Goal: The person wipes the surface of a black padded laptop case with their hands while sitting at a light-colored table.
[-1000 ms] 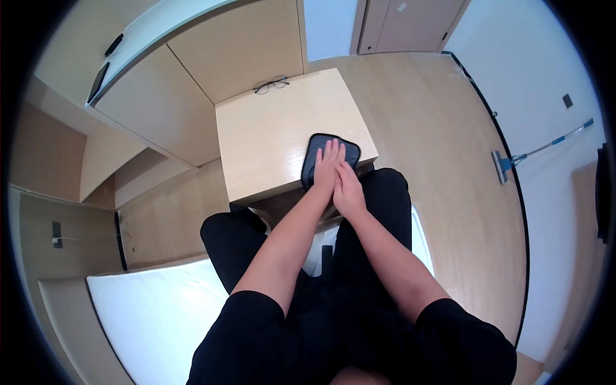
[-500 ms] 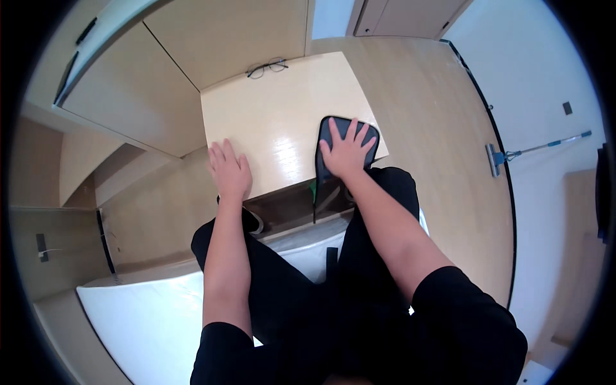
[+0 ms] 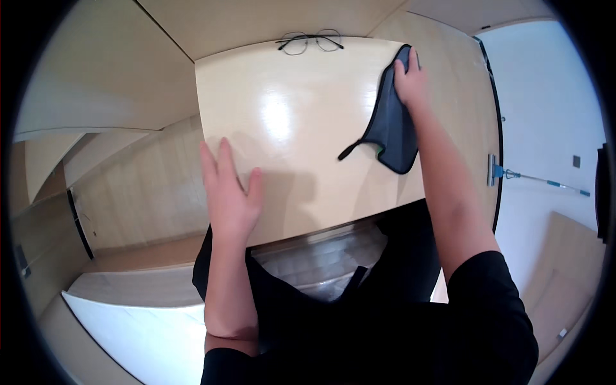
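Note:
A dark grey cloth [image 3: 396,131] with black edging and a black hanging loop lies along the right side of a pale wooden tabletop [image 3: 301,122]. My right hand [image 3: 412,83] grips its upper part at the table's far right corner, with thumb and fingers closed on it. The lower part spreads toward me, and the loop points left. A small patch of green shows at the cloth's lower edge. At the table's left edge, my left hand [image 3: 232,199] rests with its fingers stretched apart and holds nothing.
Eyeglasses [image 3: 310,42] with thin frames lie at the table's far edge, by wooden cabinet panels [image 3: 256,22]. To the right, a mop [image 3: 494,171] with a blue and silver handle leans near the white wall [image 3: 545,96]. A white mattress [image 3: 147,333] is at lower left.
My right hand has moved the cloth from the near right part of the table to the far right corner, closing on it. My left hand stays at the left edge; the view has shifted closer.

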A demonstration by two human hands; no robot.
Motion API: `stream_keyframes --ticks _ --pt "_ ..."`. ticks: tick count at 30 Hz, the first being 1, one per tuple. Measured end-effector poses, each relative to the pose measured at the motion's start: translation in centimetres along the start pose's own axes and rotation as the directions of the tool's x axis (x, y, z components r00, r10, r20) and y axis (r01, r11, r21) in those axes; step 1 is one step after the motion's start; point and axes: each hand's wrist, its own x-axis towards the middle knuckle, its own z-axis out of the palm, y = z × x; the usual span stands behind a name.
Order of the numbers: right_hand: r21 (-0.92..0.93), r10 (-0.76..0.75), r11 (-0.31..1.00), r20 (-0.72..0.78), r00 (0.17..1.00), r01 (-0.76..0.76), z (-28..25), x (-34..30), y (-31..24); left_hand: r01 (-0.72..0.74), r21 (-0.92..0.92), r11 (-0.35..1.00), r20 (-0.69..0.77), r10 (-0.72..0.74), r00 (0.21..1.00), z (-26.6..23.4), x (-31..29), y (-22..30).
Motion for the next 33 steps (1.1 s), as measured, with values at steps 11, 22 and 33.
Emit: stream_keyframes --ticks 11,22,33 --pt "-0.096 -0.113 0.989 -0.022 0.993 0.11 1.1 10.7 1.1 0.264 -0.367 0.892 0.139 -0.228 0.964 0.0 3.7 -1.4" --pt "-0.392 -0.304 0.886 -0.089 0.948 0.247 -0.3 -15.9 5.3 0.214 -0.48 0.851 0.083 -0.199 0.976 -1.3 2.9 0.1" --pt "-0.363 -0.335 0.89 -0.106 0.936 0.278 1.9 -22.0 -0.1 0.256 -0.689 0.678 0.126 -0.236 0.964 0.1 2.5 -1.5"
